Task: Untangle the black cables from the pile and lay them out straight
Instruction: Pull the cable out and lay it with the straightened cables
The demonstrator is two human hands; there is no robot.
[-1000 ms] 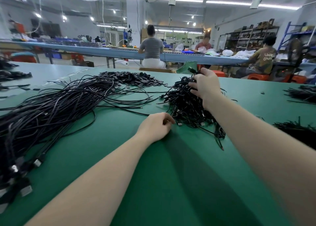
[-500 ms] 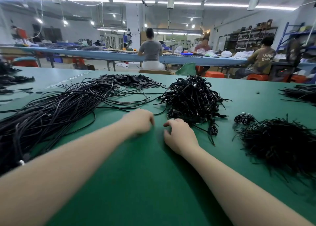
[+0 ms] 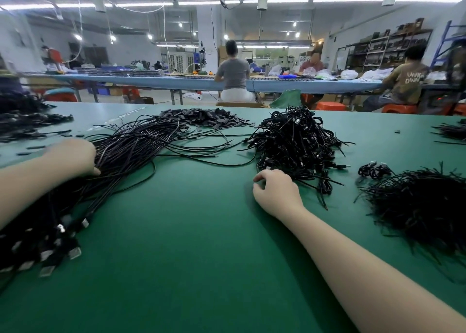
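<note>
The left hand (image 3: 71, 157) lies on the long bundle of straightened black cables (image 3: 121, 153), its palm down across the strands and its thumb tip against them; the picture is smeared there, so I cannot tell whether the fingers curl round any cable or merely press on top. From under that hand the bundle runs two ways: back toward the person, where its metal connector ends (image 3: 60, 244) fan out below the left forearm, and away toward the middle of the green table (image 3: 189, 257), where loose strands spread apart.

The right hand (image 3: 276, 194) rests well apart from the left, knuckles up on the table, fingers loosely curled. It sits just at the near edge of the tangled pile (image 3: 296, 141), and its fingertips seem to touch the lowest cables there, though a grip is not visible. The pile heaps up directly beyond this hand, with stray ends sticking out to either side.

To the right of the right hand lies a small coiled cable (image 3: 373, 170), and beyond that a dense heap of thin black ties (image 3: 423, 211). Beyond the left hand's bundle, farther across the table, a flat scatter of small black pieces (image 3: 201, 117) spreads out. Further black heaps (image 3: 22, 120) lie past the left hand at the table's far left. Behind the table, people sit at a blue bench (image 3: 151, 81).
</note>
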